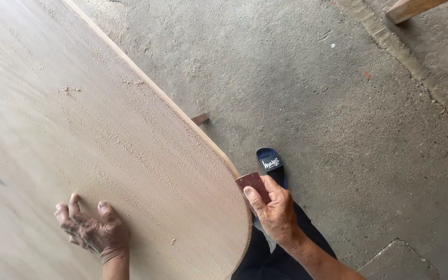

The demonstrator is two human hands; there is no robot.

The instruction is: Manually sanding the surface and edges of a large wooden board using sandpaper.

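Right hand [275, 210] grips a reddish-brown sanding block [252, 184], pressed against the rounded edge of the wooden board [105, 140], which runs up-left. Left hand [92, 231], fingers spread, rests flat on the dusty board face, holding nothing.

Our left hand [93, 232] lay spread, palm down, fingers splayed and slightly curled. Our right hand [273, 210] was clenched tight, thumb pressed forward, wrist bent, forearm angled in from lower right.

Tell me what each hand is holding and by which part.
The right hand grips a small reddish-brown sanding block by its near end, pressed to the wooden board edge. The left hand holds nothing; it rests flat on the board.
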